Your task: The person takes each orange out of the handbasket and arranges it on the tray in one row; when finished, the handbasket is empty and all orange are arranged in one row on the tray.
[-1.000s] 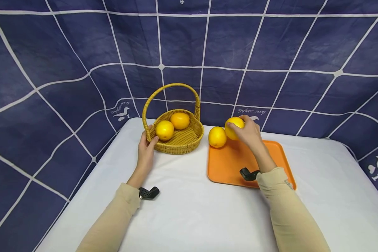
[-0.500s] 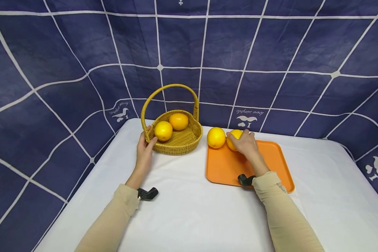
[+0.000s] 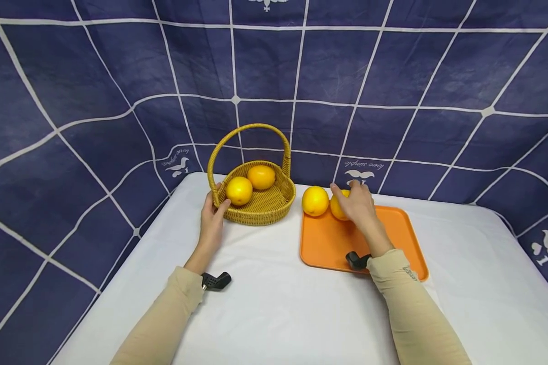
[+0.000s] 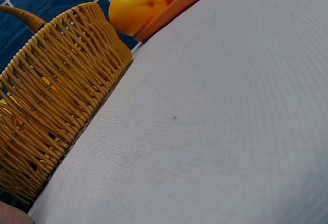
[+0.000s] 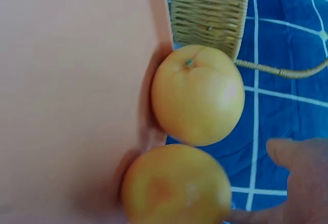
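A wicker basket (image 3: 255, 218) with a tall arched handle stands at the back left, holding two oranges, a nearer one (image 3: 239, 191) and a farther one (image 3: 262, 177). My left hand (image 3: 212, 218) grips its left rim, thumb on the near side; in the left wrist view only a bit of the hand (image 4: 13, 215) shows. Two more oranges, left (image 3: 315, 201) and right (image 3: 339, 205), sit side by side at the back left of an orange tray (image 3: 329, 248). Over the right one is my right hand (image 3: 361, 208), fingers spread; the right wrist view shows a raised digit apart from that orange (image 5: 177, 185).
A white cloth (image 3: 265, 304) covers the table. Behind and to the left hangs a dark blue curtain (image 3: 329, 66) with white grid lines, close behind the basket and the tray.
My right hand has lowered the right orange onto the tray beside the other one and loosened its fingers from it. The left hand stays on the basket's rim.
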`<action>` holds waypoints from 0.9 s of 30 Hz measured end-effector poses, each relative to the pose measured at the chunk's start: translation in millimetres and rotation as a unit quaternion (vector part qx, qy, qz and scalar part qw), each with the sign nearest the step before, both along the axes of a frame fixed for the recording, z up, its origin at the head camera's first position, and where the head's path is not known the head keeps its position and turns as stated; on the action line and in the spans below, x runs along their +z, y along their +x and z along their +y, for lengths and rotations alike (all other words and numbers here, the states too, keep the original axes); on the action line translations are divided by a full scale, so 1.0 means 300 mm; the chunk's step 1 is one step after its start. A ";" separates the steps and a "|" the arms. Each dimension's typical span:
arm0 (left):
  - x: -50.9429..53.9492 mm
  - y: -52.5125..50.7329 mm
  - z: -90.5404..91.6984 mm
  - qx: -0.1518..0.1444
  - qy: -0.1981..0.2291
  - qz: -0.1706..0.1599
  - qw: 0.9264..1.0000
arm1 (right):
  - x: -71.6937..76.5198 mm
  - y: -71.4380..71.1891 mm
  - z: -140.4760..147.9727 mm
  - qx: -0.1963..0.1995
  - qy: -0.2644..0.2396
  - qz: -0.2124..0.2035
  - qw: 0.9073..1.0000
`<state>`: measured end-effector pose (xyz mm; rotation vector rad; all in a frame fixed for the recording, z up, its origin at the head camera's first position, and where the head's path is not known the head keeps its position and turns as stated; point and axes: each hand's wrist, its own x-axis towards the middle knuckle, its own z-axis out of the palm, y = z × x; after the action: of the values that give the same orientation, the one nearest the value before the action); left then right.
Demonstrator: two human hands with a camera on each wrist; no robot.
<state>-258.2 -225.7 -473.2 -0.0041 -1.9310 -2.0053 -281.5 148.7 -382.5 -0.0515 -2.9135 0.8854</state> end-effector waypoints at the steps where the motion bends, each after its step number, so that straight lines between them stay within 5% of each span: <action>1: -0.001 0.000 0.000 0.000 0.000 0.002 1.000 | 0.006 0.002 -0.009 0.008 0.000 0.007 1.000; 10: 0.011 0.004 0.005 -0.008 0.023 -0.005 1.000 | 0.047 -0.002 -0.120 0.063 -0.017 0.064 0.996; 15: 0.059 0.034 0.008 -0.018 0.029 -0.015 0.999 | 0.055 -0.016 -0.206 0.090 -0.031 0.083 0.992; 19: 0.091 0.057 0.014 -0.016 0.027 -0.019 0.999 | 0.063 -0.024 -0.293 0.119 -0.053 0.082 0.988; 27: 0.089 0.055 0.018 -0.016 0.030 -0.015 0.999 | 0.050 -0.045 -0.448 0.165 -0.095 0.049 0.980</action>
<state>-241.7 -220.3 -446.5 0.0104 -1.8990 -2.0943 -295.2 14.4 -367.6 0.4604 -2.7797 1.1749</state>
